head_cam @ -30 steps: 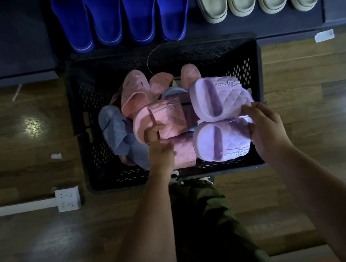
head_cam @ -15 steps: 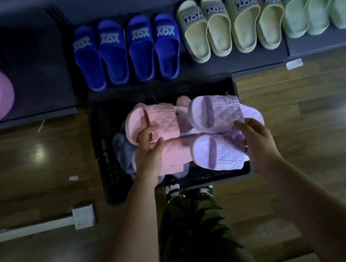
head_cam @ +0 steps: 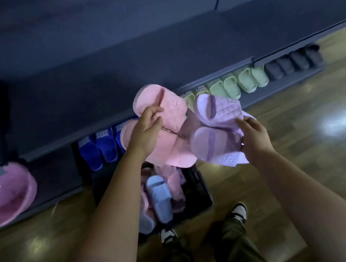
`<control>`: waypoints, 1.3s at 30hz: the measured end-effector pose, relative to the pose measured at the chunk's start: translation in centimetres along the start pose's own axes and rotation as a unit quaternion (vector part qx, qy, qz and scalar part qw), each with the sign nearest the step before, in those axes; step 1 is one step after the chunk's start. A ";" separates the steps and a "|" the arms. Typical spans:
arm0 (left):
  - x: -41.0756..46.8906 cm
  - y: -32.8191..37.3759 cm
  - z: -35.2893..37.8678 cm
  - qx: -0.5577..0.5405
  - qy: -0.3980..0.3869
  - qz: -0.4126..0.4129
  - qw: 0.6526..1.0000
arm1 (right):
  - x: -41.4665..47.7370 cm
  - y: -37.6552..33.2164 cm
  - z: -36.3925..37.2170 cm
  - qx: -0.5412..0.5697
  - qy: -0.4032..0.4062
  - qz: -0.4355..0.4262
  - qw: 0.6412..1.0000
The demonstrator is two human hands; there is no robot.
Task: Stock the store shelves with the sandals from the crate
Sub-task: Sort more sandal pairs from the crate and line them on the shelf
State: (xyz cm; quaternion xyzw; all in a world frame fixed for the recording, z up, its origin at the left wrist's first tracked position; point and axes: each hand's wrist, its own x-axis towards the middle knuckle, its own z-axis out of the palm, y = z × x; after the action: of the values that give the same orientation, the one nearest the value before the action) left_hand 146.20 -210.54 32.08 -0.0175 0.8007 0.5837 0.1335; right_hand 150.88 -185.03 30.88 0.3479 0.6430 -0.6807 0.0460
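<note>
Two pairs of quilted foam sandals have come up out of the black plastic crate (head_cam: 196,186) since a second ago: the left hand (head_cam: 145,133) is closed on the pink pair (head_cam: 163,118), the right hand (head_cam: 254,137) pinches the lilac pair (head_cam: 215,130). Both now hang in the air in front of the dark blue shelf (head_cam: 114,88), above the crate on the wooden floor (head_cam: 305,131). The pick looks done; placing comes next. More sandals, among them a pale blue one (head_cam: 159,196), remain in the crate.
</note>
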 end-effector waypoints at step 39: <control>35.6 60.8 47.2 0.113 0.139 0.232 0.956 | 33.5 -55.6 -50.1 0.207 0.120 -0.262 0.935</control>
State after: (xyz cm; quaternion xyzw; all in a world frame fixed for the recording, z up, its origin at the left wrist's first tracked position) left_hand 109.81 -142.29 66.96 0.1027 0.8544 0.4958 -0.1171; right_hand 118.00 -117.32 63.35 0.2476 0.5567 -0.7401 -0.2847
